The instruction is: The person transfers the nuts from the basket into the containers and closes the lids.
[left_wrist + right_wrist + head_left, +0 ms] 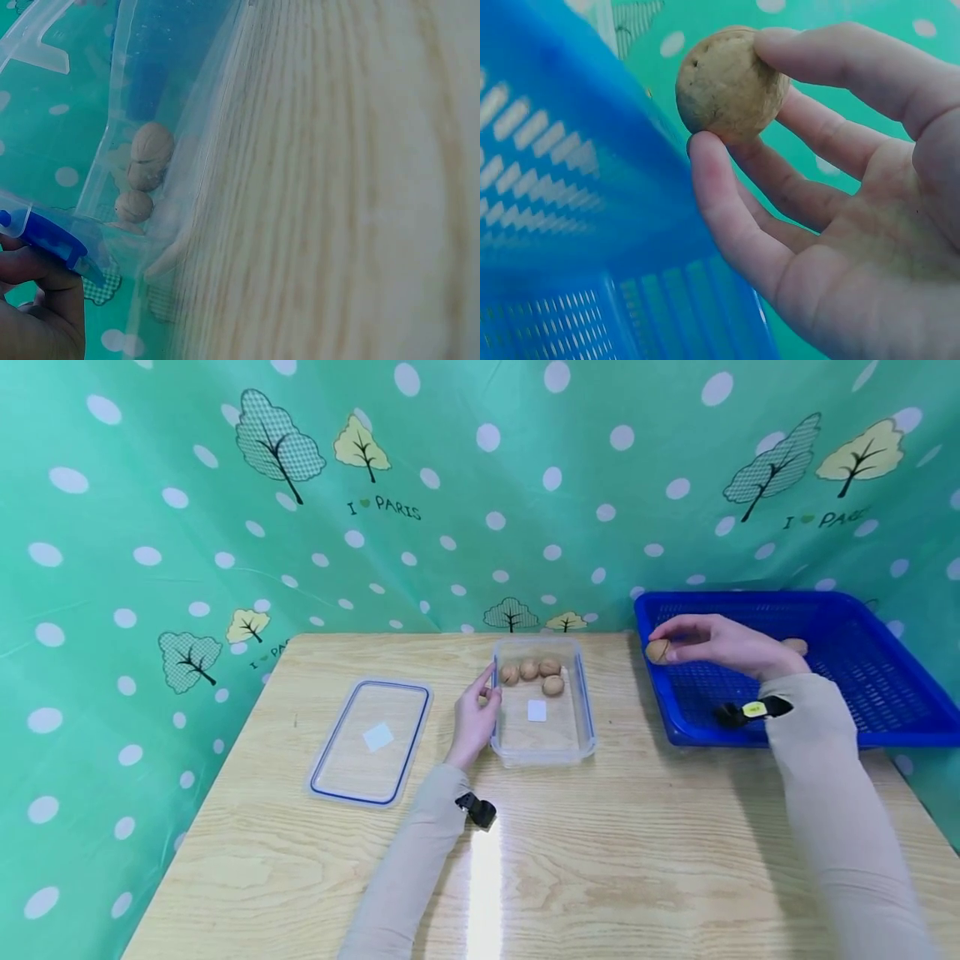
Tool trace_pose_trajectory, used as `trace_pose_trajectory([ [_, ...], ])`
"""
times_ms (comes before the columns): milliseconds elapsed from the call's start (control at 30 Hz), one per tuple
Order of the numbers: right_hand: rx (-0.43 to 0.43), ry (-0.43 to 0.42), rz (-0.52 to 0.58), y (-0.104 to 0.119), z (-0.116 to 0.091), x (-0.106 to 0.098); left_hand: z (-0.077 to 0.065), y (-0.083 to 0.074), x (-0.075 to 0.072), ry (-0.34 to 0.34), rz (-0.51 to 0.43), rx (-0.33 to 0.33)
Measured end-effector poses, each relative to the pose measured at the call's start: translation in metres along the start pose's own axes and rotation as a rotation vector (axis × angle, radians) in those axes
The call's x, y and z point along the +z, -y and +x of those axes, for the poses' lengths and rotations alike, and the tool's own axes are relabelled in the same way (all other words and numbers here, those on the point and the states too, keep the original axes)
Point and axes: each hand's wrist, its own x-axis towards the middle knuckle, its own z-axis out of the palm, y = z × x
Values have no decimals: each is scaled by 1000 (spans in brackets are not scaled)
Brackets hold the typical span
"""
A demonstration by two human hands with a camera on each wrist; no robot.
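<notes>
My right hand (716, 642) pinches a walnut (724, 86) between thumb and fingertips, raised over the left rim of the blue plastic basket (678, 727). Another walnut (795, 646) shows in the basket, partly behind that wrist. At the left side of a clear plastic food container (543, 756), my left hand (474, 722) grips the wall; in the left wrist view its fingers (45, 274) curl by a side latch (49, 244) with a blue strip. Several walnuts (550, 668) sit at the container's far end, with a white square label (537, 711) nearer the middle.
The container's clear lid (360, 739), edged with a blue seal, lies flat on the wooden table (600, 860) to the left. Behind the table hangs a green dotted cloth (487, 510). The basket stands at the table's right side. Each wrist wears a small black camera (477, 810).
</notes>
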Motion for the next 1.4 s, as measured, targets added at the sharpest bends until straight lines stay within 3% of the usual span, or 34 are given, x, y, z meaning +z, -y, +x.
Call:
trace_pose_trajectory([
  [400, -67, 91, 51, 21, 30, 41, -2, 1, 0, 11, 7, -13],
  [567, -101, 142, 125, 25, 43, 59, -3, 0, 1, 7, 12, -14],
  [733, -86, 171, 154, 32, 56, 73, -3, 0, 0, -6, 8, -14],
  [1000, -133, 147, 113, 45, 75, 89, -1, -1, -2, -6, 6, -12],
  [1400, -93, 132, 166, 47, 101, 114, 0, -2, 0, -12, 11, 14],
])
